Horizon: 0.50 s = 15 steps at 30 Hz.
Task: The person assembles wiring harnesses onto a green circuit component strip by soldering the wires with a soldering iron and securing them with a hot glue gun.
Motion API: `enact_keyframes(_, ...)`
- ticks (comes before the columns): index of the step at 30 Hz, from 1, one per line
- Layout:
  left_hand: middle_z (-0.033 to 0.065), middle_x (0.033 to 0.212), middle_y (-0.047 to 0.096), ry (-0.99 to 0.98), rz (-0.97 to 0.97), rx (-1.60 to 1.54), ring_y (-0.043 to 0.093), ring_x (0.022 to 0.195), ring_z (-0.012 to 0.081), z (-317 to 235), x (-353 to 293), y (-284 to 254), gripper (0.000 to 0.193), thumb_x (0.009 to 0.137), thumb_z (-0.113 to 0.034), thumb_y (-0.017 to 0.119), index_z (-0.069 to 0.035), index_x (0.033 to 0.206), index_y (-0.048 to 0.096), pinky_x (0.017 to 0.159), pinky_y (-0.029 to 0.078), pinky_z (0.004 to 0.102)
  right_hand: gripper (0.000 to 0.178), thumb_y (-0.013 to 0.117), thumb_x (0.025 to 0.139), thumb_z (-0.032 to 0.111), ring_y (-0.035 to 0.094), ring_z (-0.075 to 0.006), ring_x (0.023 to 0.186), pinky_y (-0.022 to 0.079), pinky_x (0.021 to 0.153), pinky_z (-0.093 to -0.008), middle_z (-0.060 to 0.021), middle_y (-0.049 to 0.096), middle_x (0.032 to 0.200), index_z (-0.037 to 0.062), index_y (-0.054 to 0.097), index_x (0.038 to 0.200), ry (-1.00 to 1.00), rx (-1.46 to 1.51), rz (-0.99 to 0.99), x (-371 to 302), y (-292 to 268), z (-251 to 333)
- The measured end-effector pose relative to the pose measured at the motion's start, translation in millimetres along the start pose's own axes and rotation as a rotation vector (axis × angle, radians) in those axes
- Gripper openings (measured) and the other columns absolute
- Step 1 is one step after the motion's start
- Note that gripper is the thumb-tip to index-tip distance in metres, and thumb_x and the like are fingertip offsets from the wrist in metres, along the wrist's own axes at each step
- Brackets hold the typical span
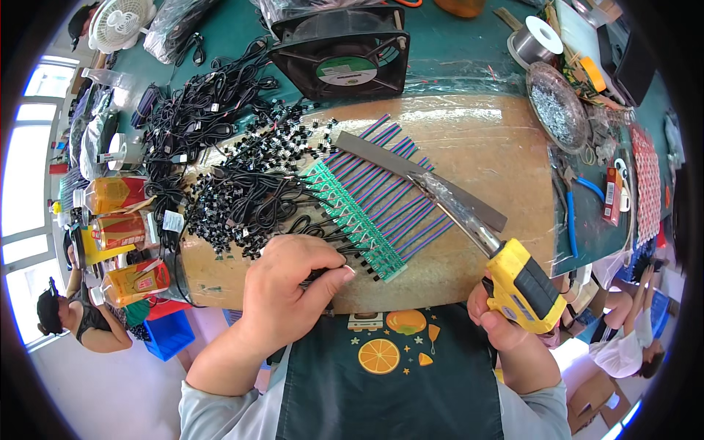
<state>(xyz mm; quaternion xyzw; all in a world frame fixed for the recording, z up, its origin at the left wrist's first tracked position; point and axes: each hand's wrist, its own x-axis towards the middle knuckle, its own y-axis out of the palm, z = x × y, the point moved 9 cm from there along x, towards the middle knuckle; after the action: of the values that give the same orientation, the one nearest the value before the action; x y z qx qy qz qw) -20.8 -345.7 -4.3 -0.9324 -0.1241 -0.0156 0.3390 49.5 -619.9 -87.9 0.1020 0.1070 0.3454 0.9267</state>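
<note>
My left hand (292, 290), at the near edge of the board, is closed in a pinch on a thin black cable (317, 274), mostly covered by the fingers. Right of it, my right hand (499, 323) grips a yellow-and-black soldering gun (524, 286), its long metal barrel pointing up and left. Between the hands lies a green strip of joined circuit boards (357, 224). Black cables run to the strip's left side, and purple, blue and dark ribbon wires (392, 209) fan out from its right. A flat grey bar (469, 204) rests across those wires, partly under the gun's barrel.
Tangled black cables with small connectors (235, 202) cover the left side. A black fan (341, 55) stands at the back. A solder spool (539, 40), a round dish of metallic bits (557, 106) and blue-handled pliers (571, 220) are at right; several orange-labelled bottles (121, 233) stand left.
</note>
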Motion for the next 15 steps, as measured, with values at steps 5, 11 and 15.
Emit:
enact_keyframes(5,0.0068,0.086,0.070,0.135,0.078,0.052,0.067,0.079,0.0248,-27,-3,15,0.023,0.071,-0.001,0.084,-0.005,0.089,0.069,0.074,0.051,0.0350,0.017,0.079,0.080,0.016,0.064,-0.0234,0.065,0.050,0.057,-0.0347,-0.0061,0.065,0.078,0.0085,0.067,0.089,-0.103,-0.498,0.097,11,25,14)
enact_keyframes(11,0.0042,0.082,0.070,0.222,0.081,0.225,0.066,0.076,0.0240,-36,-2,26,0.020,0.071,-0.003,0.084,-0.008,0.086,0.071,0.070,0.050,0.0359,0.036,0.078,0.081,0.017,0.069,-0.0301,0.078,0.055,0.068,-0.0361,-0.0090,0.069,0.092,0.0060,0.066,0.113,-0.115,-0.473,0.219,20,50,20)
enact_keyframes(15,0.0072,0.083,0.071,0.122,0.041,0.154,0.067,0.074,0.0252,-26,-5,27,0.017,0.075,-0.003,0.081,-0.007,0.088,0.072,0.067,0.051,0.0354,0.042,0.079,0.081,0.018,0.069,-0.0307,0.079,0.056,0.069,-0.0365,-0.0093,0.070,0.095,0.0057,0.063,0.119,-0.103,-0.473,0.231,14,48,17)
